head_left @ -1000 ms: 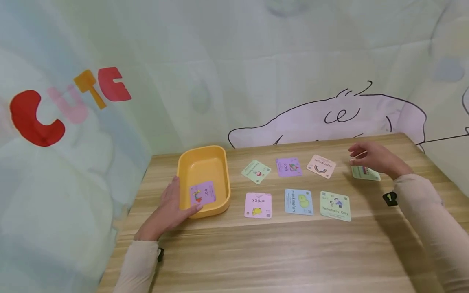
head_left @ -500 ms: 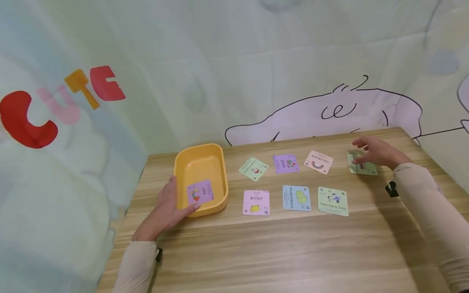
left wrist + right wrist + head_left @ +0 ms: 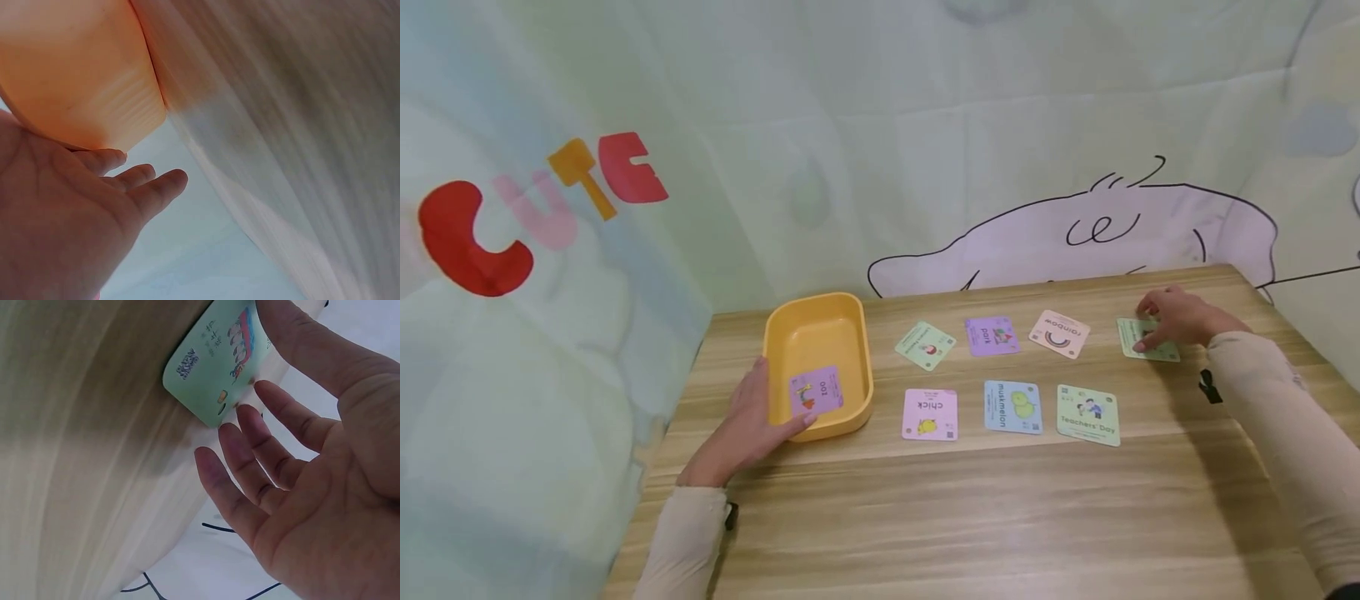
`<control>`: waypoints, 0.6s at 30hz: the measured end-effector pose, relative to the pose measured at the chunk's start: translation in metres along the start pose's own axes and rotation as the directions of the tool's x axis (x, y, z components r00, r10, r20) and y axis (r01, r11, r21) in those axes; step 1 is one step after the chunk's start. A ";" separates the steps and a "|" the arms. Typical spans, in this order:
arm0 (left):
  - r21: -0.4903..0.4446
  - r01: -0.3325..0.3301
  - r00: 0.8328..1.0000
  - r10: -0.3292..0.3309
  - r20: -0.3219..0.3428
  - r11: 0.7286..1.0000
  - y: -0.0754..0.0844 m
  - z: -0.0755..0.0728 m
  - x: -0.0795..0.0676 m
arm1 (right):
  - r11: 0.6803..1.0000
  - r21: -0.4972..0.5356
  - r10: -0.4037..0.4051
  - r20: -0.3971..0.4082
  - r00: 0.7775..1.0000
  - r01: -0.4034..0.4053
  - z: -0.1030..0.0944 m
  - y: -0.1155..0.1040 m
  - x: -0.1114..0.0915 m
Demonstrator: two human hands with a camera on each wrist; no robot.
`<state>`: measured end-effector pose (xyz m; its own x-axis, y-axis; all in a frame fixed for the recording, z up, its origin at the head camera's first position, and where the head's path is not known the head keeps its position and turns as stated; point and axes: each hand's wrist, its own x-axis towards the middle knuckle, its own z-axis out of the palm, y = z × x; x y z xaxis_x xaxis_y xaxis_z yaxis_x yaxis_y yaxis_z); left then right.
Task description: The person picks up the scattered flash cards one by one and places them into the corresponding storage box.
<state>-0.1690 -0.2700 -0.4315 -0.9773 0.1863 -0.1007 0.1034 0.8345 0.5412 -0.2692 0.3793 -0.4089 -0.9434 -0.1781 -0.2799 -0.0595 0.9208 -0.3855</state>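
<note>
A yellow tray (image 3: pixel 817 340) stands at the left of the table, with a purple "zoo" card (image 3: pixel 817 390) inside. My left hand (image 3: pixel 747 429) rests at its near left corner. The thumb lies over the front rim, and the fingers reach along the outer side, nearly straight in the left wrist view against the tray wall (image 3: pixel 69 69). Far right, my right hand (image 3: pixel 1187 318) reaches over a green picture card (image 3: pixel 1131 339). Thumb tip overlaps its near part and fingertips come to the far edge. In the right wrist view the card (image 3: pixel 215 359) lies flat beside loosely extended fingers.
Between tray and right hand lie a green tilted card (image 3: pixel 925 345), a purple "park" card (image 3: pixel 992 336), a "rainbow" card (image 3: pixel 1059 333), a pink "chick" card (image 3: pixel 929 414), a blue "muskmelon" card (image 3: pixel 1012 407) and a "Teachers' Day" card (image 3: pixel 1087 414). A printed curtain (image 3: pixel 925 167) hangs behind.
My right hand has lowered and shifted slightly right over the far-right green card, its thumb and fingers now at opposite sides of it. The left hand and tray stay in place.
</note>
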 end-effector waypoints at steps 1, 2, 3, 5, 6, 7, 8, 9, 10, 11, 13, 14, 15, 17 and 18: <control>0.002 0.007 1.000 -0.007 0.001 1.000 0.000 0.000 0.000 | 1.000 0.003 0.006 0.005 1.000 -0.006 0.000 0.000 0.001; 0.004 0.014 1.000 -0.014 0.003 1.000 0.001 0.000 0.000 | 1.000 0.004 0.008 0.008 1.000 -0.008 0.000 0.000 0.002; 0.005 0.015 1.000 -0.015 0.003 1.000 0.001 0.000 0.000 | 1.000 0.006 0.012 0.014 1.000 -0.012 0.000 0.001 0.003; 0.000 0.006 1.000 -0.006 -0.004 1.000 0.001 0.000 0.000 | 0.999 0.015 0.027 0.033 0.999 -0.028 -0.001 0.002 0.006; -0.005 0.001 1.000 -0.001 -0.006 1.000 0.000 0.000 0.000 | 0.999 0.016 0.034 0.043 0.999 -0.034 -0.002 0.002 0.008; -0.011 -0.006 1.000 0.006 -0.009 1.000 0.000 0.000 0.000 | 0.999 0.017 0.043 0.052 0.998 -0.044 -0.002 0.003 0.010; -0.014 -0.011 1.000 0.010 -0.009 1.000 0.000 0.000 0.000 | 0.999 0.015 0.050 0.060 0.997 -0.051 -0.002 0.005 0.012; -0.017 -0.013 1.000 0.012 -0.009 1.000 -0.001 0.000 0.000 | 0.998 0.015 0.057 0.068 0.996 -0.058 -0.002 0.006 0.014; -0.017 -0.017 1.000 0.017 -0.011 1.000 -0.001 0.001 0.000 | 0.998 0.010 0.062 0.074 0.995 -0.063 -0.002 0.007 0.015; -0.016 -0.016 1.000 0.016 -0.010 1.000 -0.002 0.001 0.000 | 0.998 0.008 0.066 0.076 0.995 -0.066 -0.001 0.008 0.016; -0.011 -0.014 1.000 0.014 -0.009 1.000 -0.002 0.001 -0.001 | 0.998 0.001 0.067 0.077 0.995 -0.068 -0.001 0.009 0.018; -0.008 -0.015 1.000 0.015 -0.011 1.000 -0.002 0.001 -0.001 | 0.998 -0.005 0.066 0.078 0.995 -0.066 -0.001 0.009 0.019; -0.007 -0.016 1.000 0.016 -0.012 1.000 -0.002 0.001 -0.001 | 0.998 -0.012 0.063 0.078 0.995 -0.062 -0.001 0.010 0.019; -0.009 -0.018 1.000 0.018 -0.014 1.000 0.000 0.000 -0.002 | 0.998 -0.023 0.057 0.079 0.995 -0.056 -0.001 0.010 0.019; -0.013 -0.022 1.000 0.022 -0.016 1.000 0.000 0.000 -0.002 | 0.998 -0.030 0.054 0.081 0.995 -0.052 -0.001 0.010 0.019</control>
<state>-0.1668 -0.2701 -0.4308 -0.9776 0.1967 -0.0755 0.1229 0.8235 0.5538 -0.2883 0.3856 -0.4170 -0.9157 -0.1557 -0.3704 -0.0204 0.9387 -0.3442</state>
